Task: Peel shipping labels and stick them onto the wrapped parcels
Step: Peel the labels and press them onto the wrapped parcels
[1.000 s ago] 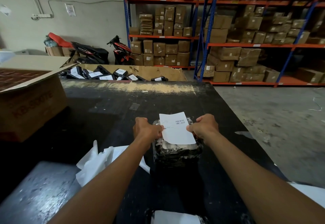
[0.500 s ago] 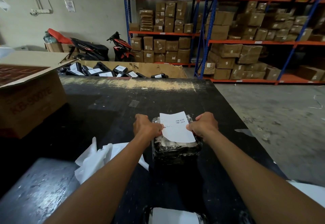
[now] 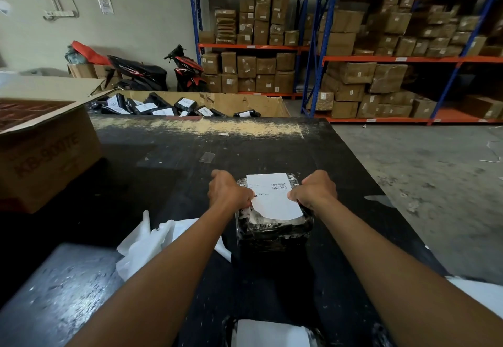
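Observation:
A black parcel in clear wrap (image 3: pixel 273 231) stands on the black table (image 3: pixel 163 161) in front of me. A white shipping label (image 3: pixel 273 199) with a barcode lies over its top, far end down on the wrap, near end still curling up. My left hand (image 3: pixel 228 190) pinches the label's left edge. My right hand (image 3: pixel 315 190) pinches its right edge. Both hands sit against the parcel's upper sides.
Crumpled white backing paper (image 3: pixel 147 243) lies left of the parcel. An open cardboard box (image 3: pixel 46 150) stands at the table's left. A cardboard bin of labelled black parcels (image 3: pixel 152 107) sits beyond the far edge. Another white-labelled parcel (image 3: pixel 272 333) is at the bottom edge.
The label has come down flatter onto the parcel's top and now lies squarer to it. Both hands have stayed at its edges.

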Available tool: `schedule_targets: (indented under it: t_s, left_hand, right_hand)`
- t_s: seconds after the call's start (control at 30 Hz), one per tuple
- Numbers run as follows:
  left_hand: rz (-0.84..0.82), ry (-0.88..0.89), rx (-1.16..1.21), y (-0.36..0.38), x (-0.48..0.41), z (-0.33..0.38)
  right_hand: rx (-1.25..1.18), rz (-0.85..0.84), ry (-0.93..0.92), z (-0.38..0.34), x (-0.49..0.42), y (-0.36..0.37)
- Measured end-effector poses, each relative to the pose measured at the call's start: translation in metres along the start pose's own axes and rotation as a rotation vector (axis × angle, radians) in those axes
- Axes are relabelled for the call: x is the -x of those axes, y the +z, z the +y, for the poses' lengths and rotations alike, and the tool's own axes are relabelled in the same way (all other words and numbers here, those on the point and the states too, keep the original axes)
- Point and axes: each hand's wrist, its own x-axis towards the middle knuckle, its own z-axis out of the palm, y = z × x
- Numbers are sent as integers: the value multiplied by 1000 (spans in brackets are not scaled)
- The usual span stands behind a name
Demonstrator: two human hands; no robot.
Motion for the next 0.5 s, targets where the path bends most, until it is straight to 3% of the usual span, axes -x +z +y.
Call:
schedule_targets:
  t_s: [0.5]
  left_hand:
    - [-45,39,-91,-4,-2,2]
  right_hand:
    - [54,-17,-20,2,-5,4]
